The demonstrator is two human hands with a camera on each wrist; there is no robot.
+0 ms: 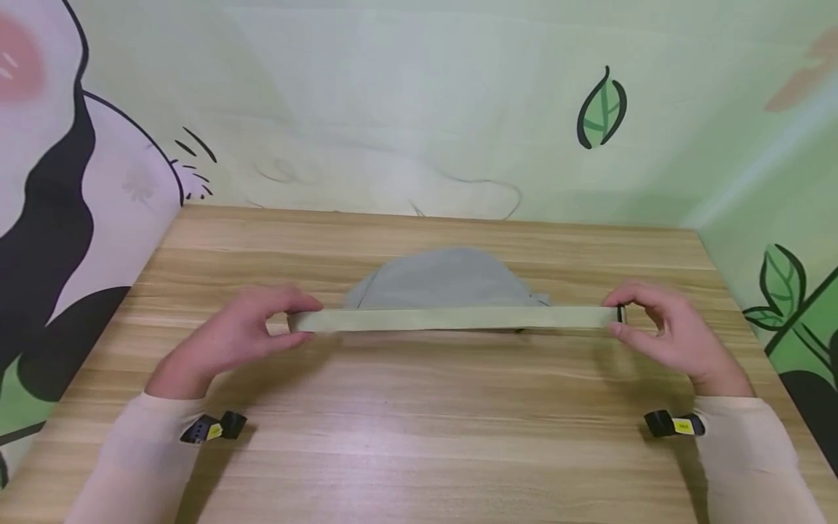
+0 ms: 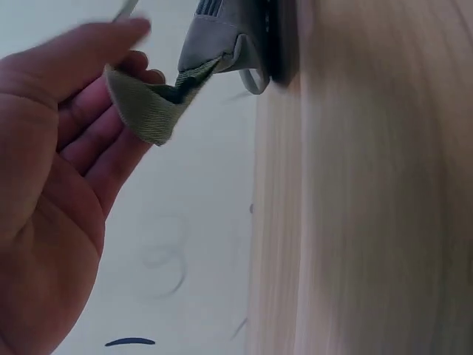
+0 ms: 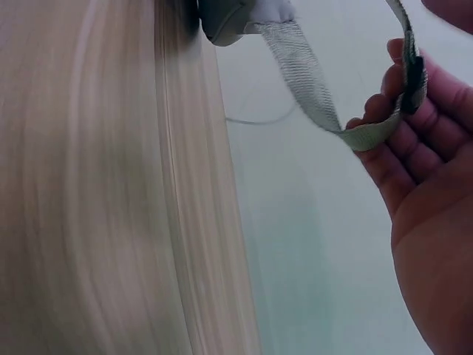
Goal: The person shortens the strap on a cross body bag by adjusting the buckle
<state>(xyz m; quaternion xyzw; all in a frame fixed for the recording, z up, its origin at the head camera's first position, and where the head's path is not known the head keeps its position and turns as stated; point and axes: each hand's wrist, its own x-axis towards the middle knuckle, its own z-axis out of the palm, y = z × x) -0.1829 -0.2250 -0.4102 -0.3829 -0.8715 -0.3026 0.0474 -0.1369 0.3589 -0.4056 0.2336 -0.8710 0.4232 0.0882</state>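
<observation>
A grey fabric bag (image 1: pixel 452 276), shaped like a waist bag, sits on the table with its rounded side toward the wall. Its pale green webbing strap (image 1: pixel 458 319) is stretched straight across the near side. At the strap's left end, my left hand (image 1: pixel 242 327) holds the webbing between thumb and fingers. My right hand (image 1: pixel 664 327) grips the other end, close to a dark slider (image 1: pixel 620 314). The left wrist view shows the webbing (image 2: pixel 148 111) folding back to the bag's corner (image 2: pixel 218 37). In the right wrist view the strap (image 3: pixel 307 78) loops round against the fingers.
The wood-grain table (image 1: pixel 419 437) extends in front of the bag and to both sides. A pale green wall (image 1: pixel 393 109) with painted leaves and cartoon shapes borders its back and sides. A black band with a small device (image 1: pixel 212 428) is on each wrist.
</observation>
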